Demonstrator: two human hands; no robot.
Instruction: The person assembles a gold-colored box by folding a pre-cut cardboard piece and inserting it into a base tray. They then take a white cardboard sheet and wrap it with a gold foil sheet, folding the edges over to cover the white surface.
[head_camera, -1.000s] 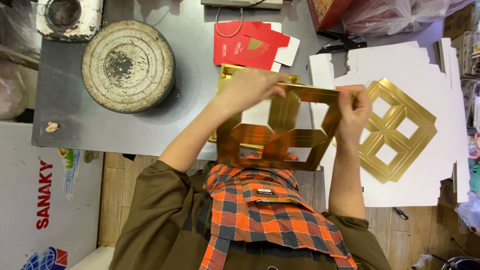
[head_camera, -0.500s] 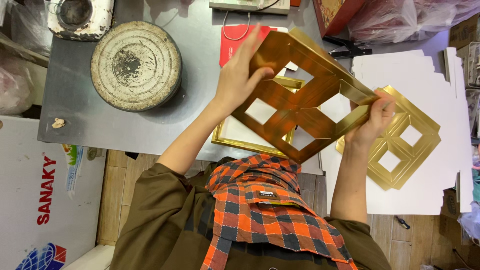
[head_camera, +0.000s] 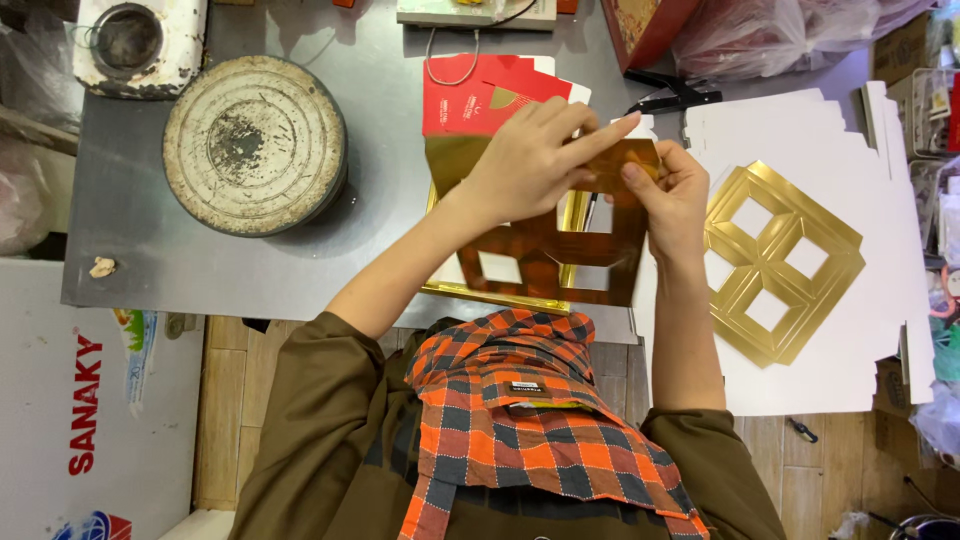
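Two hands in view, both on one gold cardboard insert (head_camera: 545, 255) held over the near edge of the grey tabletop (head_camera: 130, 250), centre of frame. Left hand (head_camera: 530, 165) lies spread over the insert's top part, fingers closed onto the card; right hand (head_camera: 675, 195) pinches the top right corner, thumb on the face. Hands cover most of the upper half, so the cut-out count is partial: 2 square windows clear, a 3rd partly seen behind the right hand, any 4th not visible. A gold-edged tray or frame (head_camera: 480, 293) sits under the insert, mostly hidden; only its lower-left rim shows. Second gold insert (head_camera: 775, 262), 4 windows, lies flat on a white die-cut card sheet (head_camera: 850, 370) to the right; sheet's right edge runs into clutter and is hard to trace. Red cards (head_camera: 475, 92) behind the hands: at least 2 overlapping, exact no. cannot tell. 1 round worn metal tin (head_camera: 255, 145) at left, 1 white pot-like item (head_camera: 140, 40) in the top-left corner, cut off by the frame. Black scissors (head_camera: 670, 95) near the top right, partly seen. Plastic bags (head_camera: 780, 35) at top right, cut off. Wearer's olive sleeves and orange checked cloth (head_camera: 530, 420) fill the bottom.
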